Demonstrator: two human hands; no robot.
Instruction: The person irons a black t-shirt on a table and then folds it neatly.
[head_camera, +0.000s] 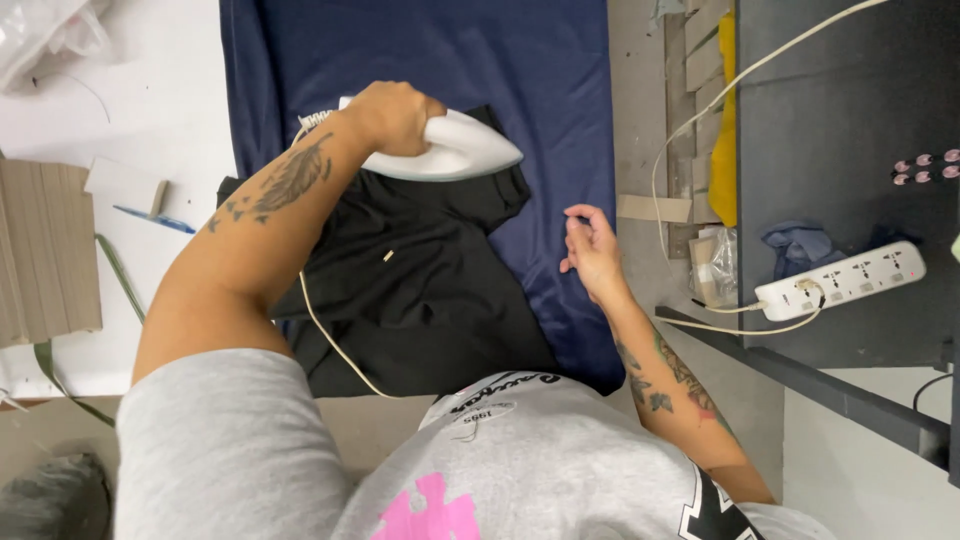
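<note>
1. The left hand (395, 115) is closed round the handle of a white clothes iron (455, 148), its grip firm on it.
2. The iron rests flat on the upper edge of a black garment (420, 275), its pointed tip toward the right.
3. The garment lies spread on a navy blue cloth (500, 60) that covers the table (170, 110).
4. The right hand (592, 250) hovers over the blue cloth just beside the garment's right edge, fingers loosely curled, holding nothing.
5. The iron's pale cord (325, 335) trails down across the garment.
6. Well to the right, a white power strip (850, 280) lies on a dark surface.
</note>
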